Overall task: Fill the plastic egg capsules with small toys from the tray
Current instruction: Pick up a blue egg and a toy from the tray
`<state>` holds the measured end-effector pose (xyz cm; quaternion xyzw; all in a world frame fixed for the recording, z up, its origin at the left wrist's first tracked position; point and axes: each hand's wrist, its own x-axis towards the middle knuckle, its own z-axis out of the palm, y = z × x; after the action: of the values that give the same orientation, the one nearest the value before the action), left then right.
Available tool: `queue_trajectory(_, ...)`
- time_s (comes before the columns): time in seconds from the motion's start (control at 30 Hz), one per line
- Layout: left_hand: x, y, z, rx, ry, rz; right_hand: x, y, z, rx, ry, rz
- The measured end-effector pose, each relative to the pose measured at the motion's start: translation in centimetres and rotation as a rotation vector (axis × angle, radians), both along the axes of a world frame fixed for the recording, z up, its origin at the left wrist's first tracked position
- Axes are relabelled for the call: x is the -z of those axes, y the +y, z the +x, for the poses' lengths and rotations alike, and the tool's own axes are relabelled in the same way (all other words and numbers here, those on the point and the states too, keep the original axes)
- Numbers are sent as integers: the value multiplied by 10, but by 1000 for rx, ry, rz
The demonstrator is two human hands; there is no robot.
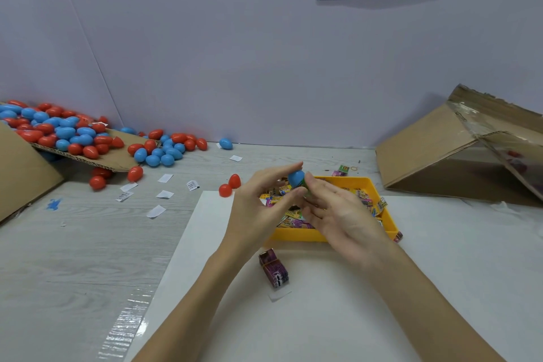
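We read no brand: print on small toys (289, 222) in yellow tray (382, 209) too blurred, likewise bundled purple packets (274, 269) on white sheet (323, 317) near tray. Left hand (264, 200) pinches blue egg capsule (296, 178) above tray; right hand (335, 211) pinches green item at its lower end, item mostly hidden. Red and blue capsule pile (73, 135) far left on counter (73, 244), partly cut off. Cardboard box (440, 156) right, contents unclear.

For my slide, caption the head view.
Both hands hold a blue egg capsule above the yellow toy tray.
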<state>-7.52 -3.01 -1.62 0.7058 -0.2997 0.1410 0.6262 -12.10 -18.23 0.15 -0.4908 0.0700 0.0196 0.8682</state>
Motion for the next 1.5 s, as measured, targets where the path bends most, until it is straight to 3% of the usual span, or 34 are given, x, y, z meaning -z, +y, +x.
queue_trajectory(0.43, -7, 6, 1, 42, 60, -41, -6, 5, -2, -203, 175, 338)
queue_trajectory(0.83, -5, 3, 0, 29, 78, -74, -5, 7, -3, -161, 163, 337)
queue_trajectory(0.93, -4, 2, 0, 40, 139, -111, -4, 7, -1, -119, 96, 252)
queue_trajectory(1.03, -5, 4, 2, 104, 121, -5, 0, 4, 1, -13, -19, 17)
queue_trajectory(1.3, 0, 6, 3, -71, -218, 231, 9, 10, 1, 243, -201, -735)
queue_trajectory(1.5, 1, -1, -3, -192, -328, 233, 13, 15, 0, 359, -237, -669)
